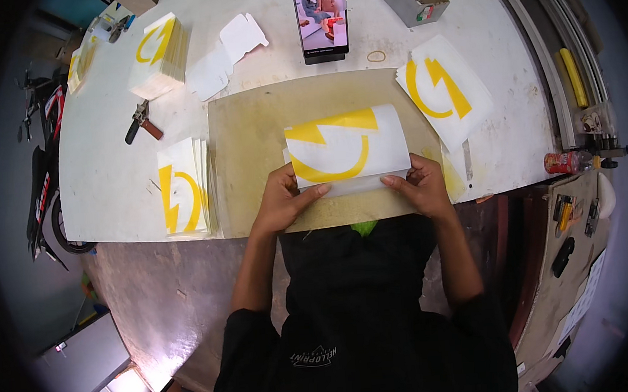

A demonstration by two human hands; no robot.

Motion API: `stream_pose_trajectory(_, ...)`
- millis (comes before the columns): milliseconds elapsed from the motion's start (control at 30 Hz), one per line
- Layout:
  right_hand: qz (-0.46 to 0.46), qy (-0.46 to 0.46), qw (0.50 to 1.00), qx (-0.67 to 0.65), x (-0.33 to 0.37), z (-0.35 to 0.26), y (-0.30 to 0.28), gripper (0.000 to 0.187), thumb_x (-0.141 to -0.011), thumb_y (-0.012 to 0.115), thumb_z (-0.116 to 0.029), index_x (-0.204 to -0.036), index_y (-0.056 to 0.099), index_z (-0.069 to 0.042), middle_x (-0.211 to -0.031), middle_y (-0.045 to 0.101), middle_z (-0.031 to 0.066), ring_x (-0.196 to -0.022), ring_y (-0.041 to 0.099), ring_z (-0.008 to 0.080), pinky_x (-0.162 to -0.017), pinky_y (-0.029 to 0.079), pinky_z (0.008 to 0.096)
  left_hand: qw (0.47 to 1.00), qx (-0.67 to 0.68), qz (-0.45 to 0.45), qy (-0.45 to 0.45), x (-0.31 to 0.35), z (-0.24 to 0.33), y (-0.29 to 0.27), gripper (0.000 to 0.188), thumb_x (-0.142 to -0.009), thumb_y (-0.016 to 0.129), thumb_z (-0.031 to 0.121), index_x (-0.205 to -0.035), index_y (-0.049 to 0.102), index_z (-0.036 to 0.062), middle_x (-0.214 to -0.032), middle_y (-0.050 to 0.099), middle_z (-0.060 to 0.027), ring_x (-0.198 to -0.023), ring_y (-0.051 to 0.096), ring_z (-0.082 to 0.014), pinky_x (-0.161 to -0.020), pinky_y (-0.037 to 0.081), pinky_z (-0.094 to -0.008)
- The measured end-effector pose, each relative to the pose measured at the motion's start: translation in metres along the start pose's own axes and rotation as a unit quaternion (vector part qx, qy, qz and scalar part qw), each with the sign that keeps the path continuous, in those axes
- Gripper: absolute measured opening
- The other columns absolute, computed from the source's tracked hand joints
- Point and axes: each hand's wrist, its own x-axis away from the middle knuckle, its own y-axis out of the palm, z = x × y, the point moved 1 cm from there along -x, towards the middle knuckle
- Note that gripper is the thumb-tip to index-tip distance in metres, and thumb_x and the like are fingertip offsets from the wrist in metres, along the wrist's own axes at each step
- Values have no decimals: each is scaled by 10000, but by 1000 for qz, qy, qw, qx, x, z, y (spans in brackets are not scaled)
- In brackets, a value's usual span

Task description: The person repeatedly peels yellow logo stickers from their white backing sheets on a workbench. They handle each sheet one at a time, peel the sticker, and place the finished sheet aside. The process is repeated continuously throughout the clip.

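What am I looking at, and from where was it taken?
There is no robot here: a person works with two bare hands. The one picture comes from a wide camera worn on the head, looking down, so straight edges bend. The left hand and right hand hold a white and yellow sheet near its lower edge, over a tan mat on a pale table. Similar sheets lie to both sides; farther back are a phone and a grey box.

glare on floor; dark rim, perhaps blurred
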Motion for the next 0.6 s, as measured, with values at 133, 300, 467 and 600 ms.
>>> stream_pose_trajectory(133, -2, -7, 1000, -17, -3, 6, -1, 293, -949, 775, -37, -1217, 693, 47, -1095, 759, 87, -981, 681, 102, -869, 538, 278, 1000, 1, 3, 10, -1, -1, -1, 465, -928, 773, 2, -1360, 603, -19, -1271, 712, -85, -1134, 652, -113, -994, 518, -306)
stream_pose_trajectory(300, 3, -40, 999, -4, -5, 5, 6, 305, -961, 772, -69, -1232, 695, 48, -1084, 762, 71, -958, 673, 90, -842, 538, 276, 992, 45, 66, 93, -5, 8, 8, 497, -938, 748, -22, -1397, 556, -36, -1274, 710, -103, -1148, 661, -136, -1001, 518, -303)
stream_pose_trajectory(467, -30, -28, 999, 14, -4, 10, -1, 296, -984, 745, -93, -1247, 700, 35, -1091, 763, 69, -964, 668, 89, -847, 538, 280, 987, 69, 114, 91, -6, 3, 10, 497, -934, 741, -44, -1388, 540, -59, -1262, 711, -122, -1162, 659, -144, -1008, 505, -282)
stream_pose_trajectory(600, -23, 73, 970, -231, -22, -16, -10, 318, -1025, 698, -171, -1247, 691, 57, -1123, 758, 109, -980, 711, 140, -886, 567, 312, 989, 45, 88, 108, -4, 2, 10, 504, -926, 749, -49, -1384, 540, -65, -1227, 726, -116, -1129, 670, -130, -979, 510, -268)
